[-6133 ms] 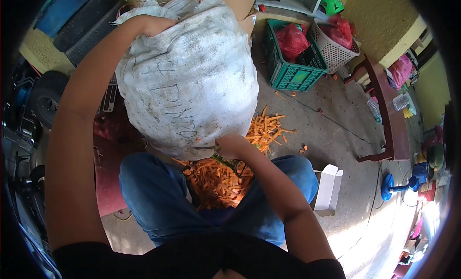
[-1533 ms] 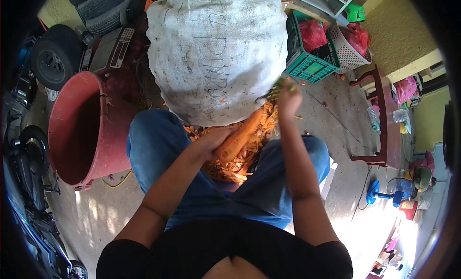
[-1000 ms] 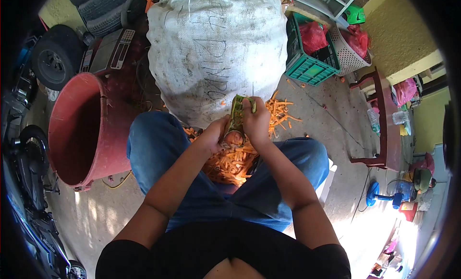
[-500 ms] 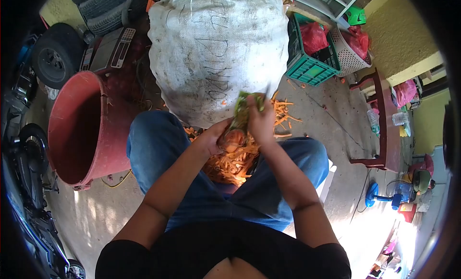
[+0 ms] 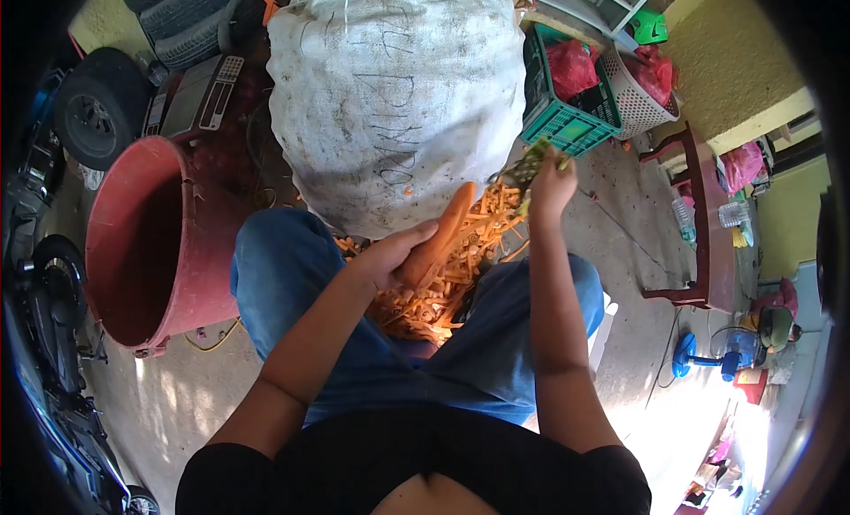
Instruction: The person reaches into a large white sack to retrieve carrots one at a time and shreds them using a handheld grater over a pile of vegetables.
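1. A big carrot [image 5: 445, 230] was held by the left hand [image 5: 396, 254], just in front of the white sack [image 5: 390, 90].
2. The left fingers were curled tight round the carrot's lower end.
3. A small green tool [image 5: 528, 163] was pinched by the right hand [image 5: 551, 185], at the sack's lower right edge, apart from the carrot.
4. Orange peels [image 5: 438, 289] were piled at the sack's foot.
5. A red tub [image 5: 133, 240] was seen left of the sack.

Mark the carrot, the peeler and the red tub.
carrot [image 5: 445, 224], head view, its middle
peeler [image 5: 529, 163], head view, green end above fingers
red tub [image 5: 211, 249], head view, outer wall
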Available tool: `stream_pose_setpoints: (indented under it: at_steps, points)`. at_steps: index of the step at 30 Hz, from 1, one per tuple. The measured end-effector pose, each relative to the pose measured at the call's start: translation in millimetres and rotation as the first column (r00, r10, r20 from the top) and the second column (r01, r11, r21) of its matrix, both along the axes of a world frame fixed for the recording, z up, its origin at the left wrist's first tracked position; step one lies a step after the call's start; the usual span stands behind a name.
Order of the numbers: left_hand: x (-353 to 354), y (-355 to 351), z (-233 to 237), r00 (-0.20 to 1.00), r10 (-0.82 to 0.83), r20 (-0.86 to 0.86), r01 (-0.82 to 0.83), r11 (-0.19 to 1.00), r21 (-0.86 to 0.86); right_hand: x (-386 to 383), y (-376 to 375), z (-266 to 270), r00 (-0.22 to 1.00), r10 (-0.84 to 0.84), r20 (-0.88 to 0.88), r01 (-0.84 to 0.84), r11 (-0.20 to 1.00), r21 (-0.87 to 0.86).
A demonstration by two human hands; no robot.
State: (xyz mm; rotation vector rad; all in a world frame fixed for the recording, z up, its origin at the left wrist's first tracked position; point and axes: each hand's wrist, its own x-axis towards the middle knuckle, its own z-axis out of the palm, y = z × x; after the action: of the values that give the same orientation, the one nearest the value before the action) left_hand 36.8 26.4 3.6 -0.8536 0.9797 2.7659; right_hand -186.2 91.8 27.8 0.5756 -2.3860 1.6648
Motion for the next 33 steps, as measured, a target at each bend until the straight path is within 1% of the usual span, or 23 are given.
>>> stream_pose_setpoints:
  at_steps: [1,2,3,4,5,6,7,8,10,11,12,13,17,19,20,21,22,23,25,27,29,32,33]
  points:
    - [-0.1,-0.5,11.3,0.999,0.02,-0.036,-0.02,1.0,0.006,22.5,-2.5,11.5,0.969,0.15,0.198,-0.136,0.987,-0.081]
    - [-1.8,-2.8,6.3,0.999,0.024,-0.035,-0.024,1.0,0.005,30.2,-7.4,-8.1,0.969,0.241,0.059,-0.232,0.964,-0.128]
    - [-4.3,-5.4,-4.2,0.997,0.068,-0.021,-0.067,0.996,0.063,51.0,-9.8,-8.6,0.95,0.288,0.121,-0.276,0.955,-0.106]
    - [-5.7,-6.8,-12.1,0.994,0.11,-0.005,-0.109,0.987,0.12,77.9,-7.7,7.9,0.893,0.374,0.248,-0.361,0.927,-0.099]
    - [-6.4,-7.2,-15.7,0.994,0.109,-0.003,-0.108,0.987,0.12,93.9,-7.7,7.6,0.877,0.453,0.158,-0.45,0.891,-0.054]
    - [-7.3,-8.1,-19.1,0.988,0.151,-0.006,-0.147,0.969,0.196,101.5,-9.9,2.1,0.868,0.495,0.044,-0.495,0.869,-0.016]
    - [-7.3,-8.5,-19.9,0.981,0.195,-0.006,-0.186,0.945,0.271,108.4,-10.5,1.5,0.865,0.499,0.052,-0.5,0.866,0.006]
    - [-7.3,-7.6,-19.4,0.98,0.197,-0.006,-0.188,0.944,0.27,112.4,-10.3,1.9,0.862,0.504,0.059,-0.506,0.862,0.029]
    - [-6.8,-4.0,-17.6,0.954,0.296,-0.043,-0.265,0.904,0.335,113.5,-8.4,0.9,0.857,0.507,0.094,-0.51,0.86,0.018]
    - [-7.0,-4.2,-18.9,0.954,0.297,-0.043,-0.266,0.903,0.336,113.7,-8.1,0.4,0.852,0.507,0.128,-0.512,0.859,0.006]
    - [-7.5,-4.3,-21.7,0.967,0.248,-0.052,-0.219,0.922,0.321,113.3,-8.0,-0.1,0.852,0.508,0.13,-0.513,0.858,0.008]
    - [-7.9,-4.0,-24.7,0.978,0.197,-0.061,-0.17,0.937,0.304,112.5,-8.0,-0.5,0.864,0.491,0.114,-0.497,0.867,0.033]
    - [-6.5,-5.5,-35.3,0.988,0.139,-0.071,-0.116,0.958,0.262,109.7,-7.2,-5.1,0.893,0.448,0.04,-0.449,0.891,0.07]
    - [-5.1,-6.1,-36.6,0.977,0.113,-0.18,-0.07,0.971,0.227,111.0,-6.4,-0.6,0.886,0.457,0.074,-0.461,0.886,0.054]
    - [-4.8,-5.4,-35.8,0.977,0.116,-0.178,-0.073,0.971,0.228,111.7,-6.8,1.0,0.878,0.466,0.104,-0.472,0.881,0.035]
    - [-5.6,-4.9,-33.5,0.973,0.176,-0.151,-0.126,0.947,0.294,111.1,-7.9,-2.2,0.877,0.469,0.104,-0.475,0.88,0.035]
    - [-6.0,-4.6,-31.3,0.965,0.233,-0.12,-0.177,0.917,0.357,109.9,-8.9,-8.3,0.876,0.481,0.022,-0.482,0.875,0.044]
    - [-6.1,-4.3,-29.2,0.965,0.232,-0.12,-0.176,0.917,0.358,108.9,-9.0,-11.9,0.871,0.488,-0.059,-0.486,0.872,0.054]
    - [-7.0,-3.5,-26.4,0.959,0.282,-0.042,-0.242,0.884,0.401,108.9,-9.5,-12.8,0.872,0.484,-0.076,-0.48,0.875,0.058]
    - [-6.8,-3.0,-27.4,0.956,0.289,-0.054,-0.246,0.887,0.391,111.0,-10.2,-11.5,0.871,0.483,-0.092,-0.48,0.875,0.061]
    - [-6.2,-1.2,-26.7,0.953,0.296,-0.066,-0.25,0.89,0.382,113.8,-7.9,-4.3,0.877,0.48,0.018,-0.48,0.875,0.055]
    - [-3.4,0.5,-26.1,0.955,0.289,-0.066,-0.238,0.881,0.409,114.0,-8.2,-4.9,0.876,0.48,-0.043,-0.479,0.877,0.04]
    - [-2.8,0.5,-28.9,0.962,0.253,-0.105,-0.198,0.907,0.372,114.3,-8.1,-6.1,0.875,0.481,-0.042,-0.48,0.876,0.04]
